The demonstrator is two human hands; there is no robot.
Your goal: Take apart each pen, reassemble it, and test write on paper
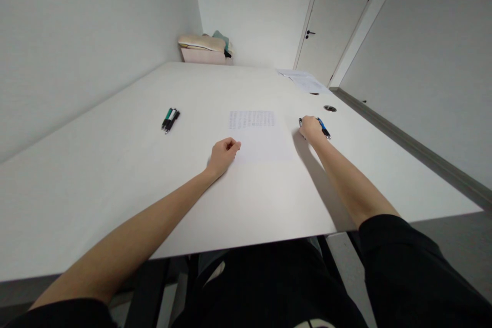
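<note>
A sheet of paper [261,143] with rows of handwriting across its upper part lies flat on the white table. My left hand [223,156] rests at the sheet's left edge, fingers curled into a loose fist with nothing visible in them. To the right of the sheet, my right hand [310,128] is closed on a pen [300,122], of which only a small part shows at the left of the fingers. A blue and black pen [324,128] lies just right of that hand, partly covered by it.
Several pens [170,120], green, white and black, lie together on the left of the table [115,164]. More papers [303,81] lie at the far right, near a round metal grommet [329,108]. Folded cloths [202,42] sit beyond the far edge.
</note>
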